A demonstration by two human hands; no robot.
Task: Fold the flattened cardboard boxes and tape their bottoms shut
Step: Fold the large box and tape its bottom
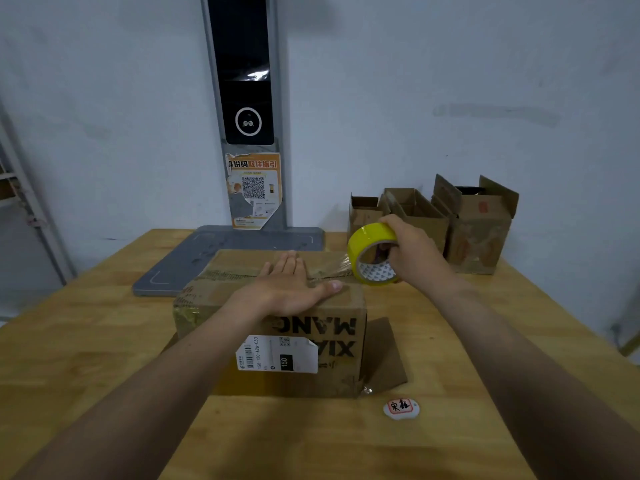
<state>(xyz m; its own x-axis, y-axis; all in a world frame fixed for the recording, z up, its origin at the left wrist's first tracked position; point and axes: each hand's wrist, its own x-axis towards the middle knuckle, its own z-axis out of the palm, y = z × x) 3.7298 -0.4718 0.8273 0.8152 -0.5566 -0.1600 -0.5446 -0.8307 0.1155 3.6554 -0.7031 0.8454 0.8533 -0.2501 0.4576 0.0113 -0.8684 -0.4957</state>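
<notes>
Yellow tape roll (373,252) gripped by right hand (412,251) at box (277,327) edge, left hand (287,289) flat.

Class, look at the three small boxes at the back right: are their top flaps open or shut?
Open. The three small boxes have flaps standing up, showing hollow insides.

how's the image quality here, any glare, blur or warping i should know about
Head view: soft, dim, bluish light; a glare streak on the black scanner panel; wide-angle warping bends the table edges and stretches the forearms; the left hand, right hand, yellow tape roll and cardboard box are fairly sharp, though the shipping label print is too small to read.
</notes>
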